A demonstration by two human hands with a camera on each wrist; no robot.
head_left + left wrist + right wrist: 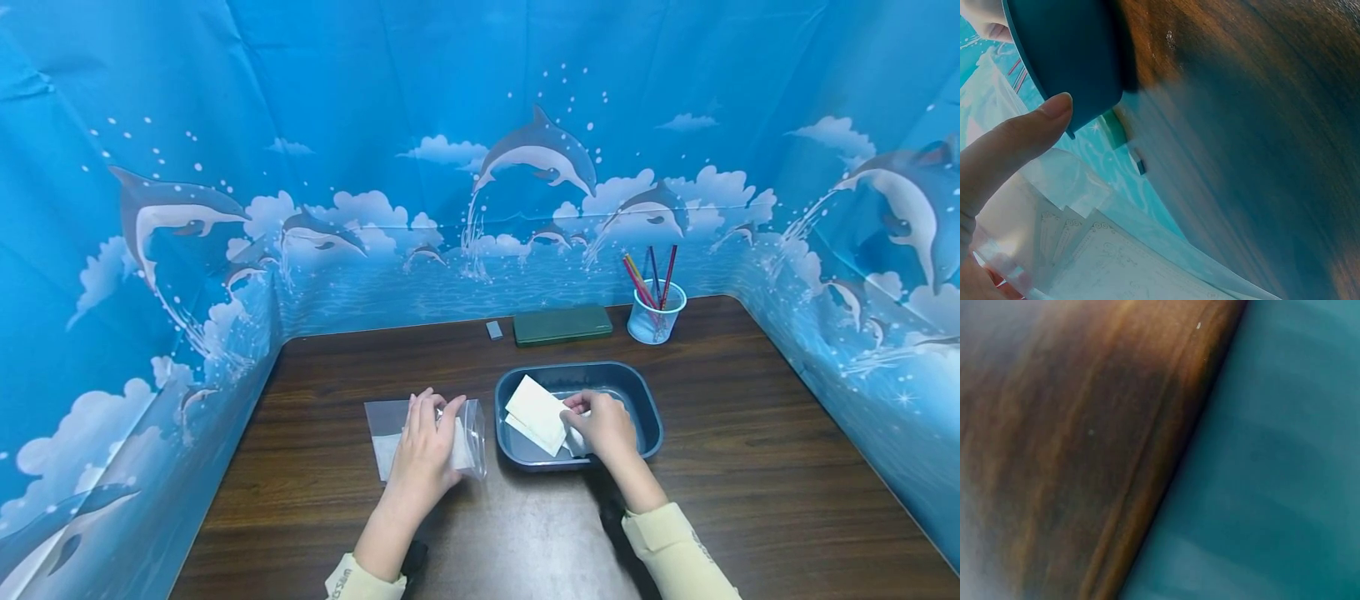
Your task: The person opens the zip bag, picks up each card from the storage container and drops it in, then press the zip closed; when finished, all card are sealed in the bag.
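Observation:
On the left, my left hand (423, 442) rests over a clear plastic bag (386, 412) lying on the table. Its thumb stands apart from the fingers, and the fingers touch the bag. Inside the bag, pale paper cards (1116, 256) with ornate printed borders show in the left wrist view. My right hand (607, 425) reaches into a dark blue basin (506, 442), its thumb and fingertips pinching the edge of a cream paper card (540, 408). Another pale paper (576, 442) lies under that hand, partly hidden. The right wrist view shows only the basin's outer wall (1260, 462) and wood.
Behind the basin lie a green case (562, 325) and a small grey block (494, 330). To their right stands a white mesh cup (651, 325) of coloured pencils. A blue dolphin-print curtain (375, 125) encloses the back and sides of the brown wooden table (750, 433).

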